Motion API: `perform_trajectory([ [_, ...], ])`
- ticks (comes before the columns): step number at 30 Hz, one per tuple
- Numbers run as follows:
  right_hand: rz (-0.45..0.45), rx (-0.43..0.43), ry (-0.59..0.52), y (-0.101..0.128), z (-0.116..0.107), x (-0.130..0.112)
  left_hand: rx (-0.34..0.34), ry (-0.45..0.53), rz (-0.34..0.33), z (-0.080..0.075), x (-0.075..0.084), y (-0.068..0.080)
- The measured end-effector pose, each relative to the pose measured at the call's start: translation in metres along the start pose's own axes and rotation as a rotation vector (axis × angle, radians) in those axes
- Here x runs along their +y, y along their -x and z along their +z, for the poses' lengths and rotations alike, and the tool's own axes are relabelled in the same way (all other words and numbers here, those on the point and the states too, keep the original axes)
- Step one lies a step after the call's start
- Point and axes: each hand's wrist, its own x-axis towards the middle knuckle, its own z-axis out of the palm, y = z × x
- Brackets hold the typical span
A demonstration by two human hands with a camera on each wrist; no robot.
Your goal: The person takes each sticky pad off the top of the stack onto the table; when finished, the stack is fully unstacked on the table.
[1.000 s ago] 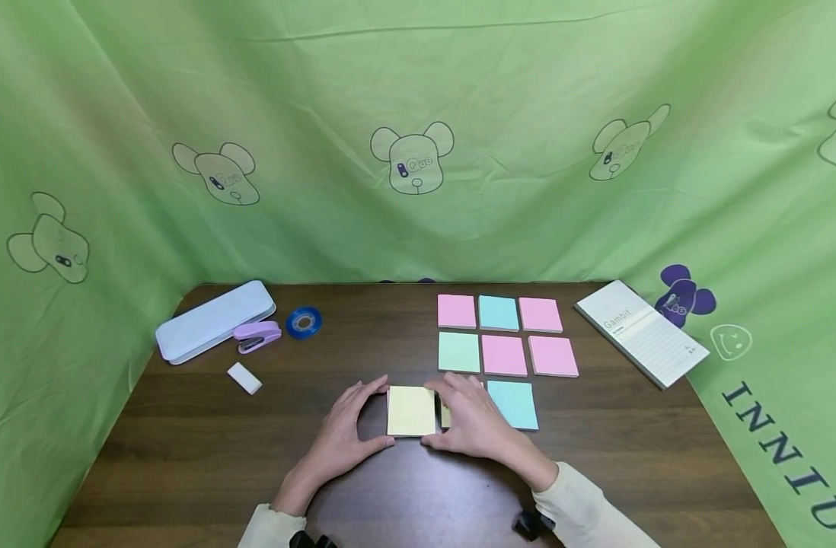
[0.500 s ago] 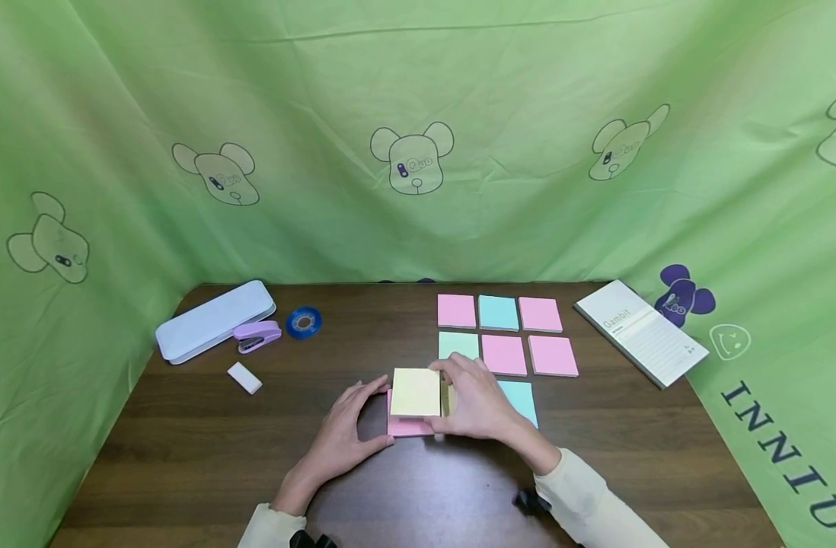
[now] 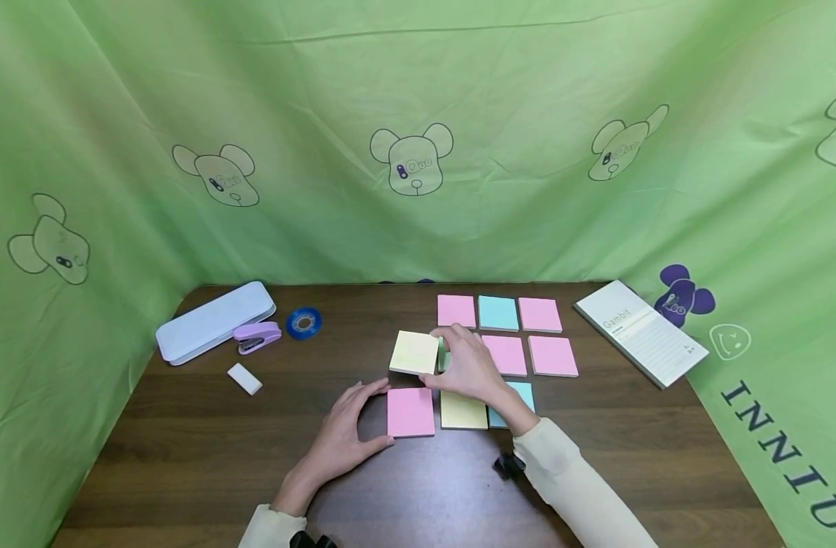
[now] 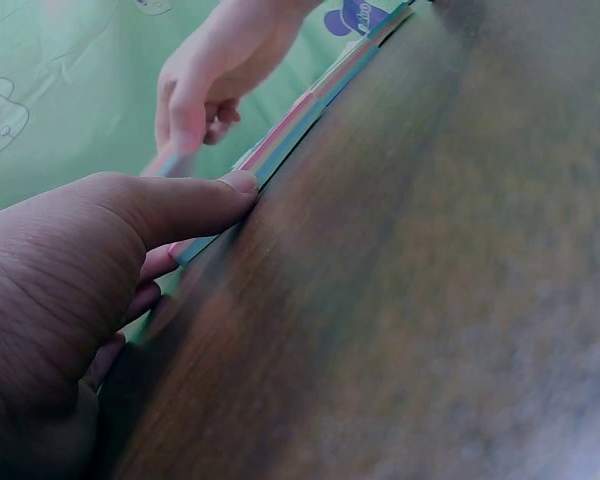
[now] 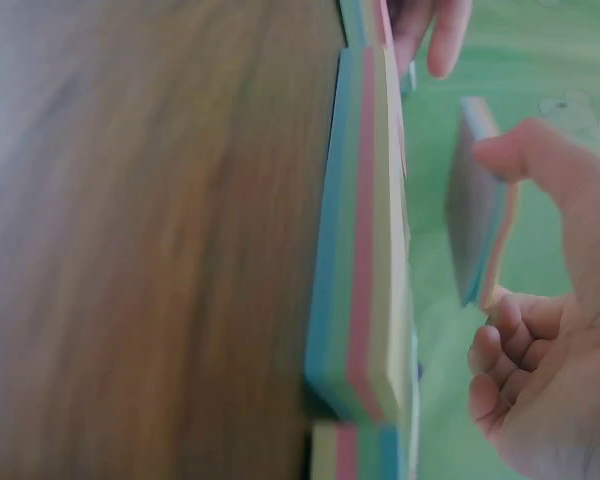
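My right hand (image 3: pixel 467 365) pinches a yellow-topped sticky note pad (image 3: pixel 414 352) by its right side, thumb at the near edge and fingers at the far one. In the right wrist view this sticky note pad (image 5: pixel 477 200) is tilted and raised off the table. A pink-topped sticky note pad (image 3: pixel 410 412) lies flat in front of it, held at its left corners between the thumb and fingers of my left hand (image 3: pixel 346 426). Beside that pad is another yellow-topped pad (image 3: pixel 464 411), partly under my right wrist, with layers of several colours along its edge.
Pink, blue and green pads, such as the blue pad (image 3: pixel 498 313), stand in rows behind and right. A notebook (image 3: pixel 640 333) lies far right. At left are a pencil case (image 3: pixel 215 322), a purple stapler (image 3: pixel 256 336), blue tape (image 3: pixel 304 323) and a white eraser (image 3: pixel 244 378).
My right hand has lifted the yellow-topped sticky note pad off the pink one and carried it away toward the back, uncovering the pink top. My left hand has stayed in place.
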Motion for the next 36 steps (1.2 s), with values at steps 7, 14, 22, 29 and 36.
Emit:
perform_trajectory([
  [7,-0.002,-0.047,0.068,-0.007,0.008,0.007,-0.003,-0.011,-0.013,0.0,0.001,0.0],
  [14,-0.001,-0.162,0.164,-0.009,0.011,0.007,-0.003,-0.017,-0.027,-0.001,0.001,0.001],
  [22,-0.003,-0.161,0.162,-0.009,0.012,0.006,0.002,-0.017,-0.007,-0.001,0.0,0.002],
  [29,-0.017,-0.126,0.169,-0.009,0.014,0.006,0.0,-0.018,-0.006,-0.002,0.0,0.001],
  [36,-0.021,-0.035,0.129,0.001,0.012,0.006,-0.003,-0.026,-0.003,-0.002,-0.001,0.002],
])
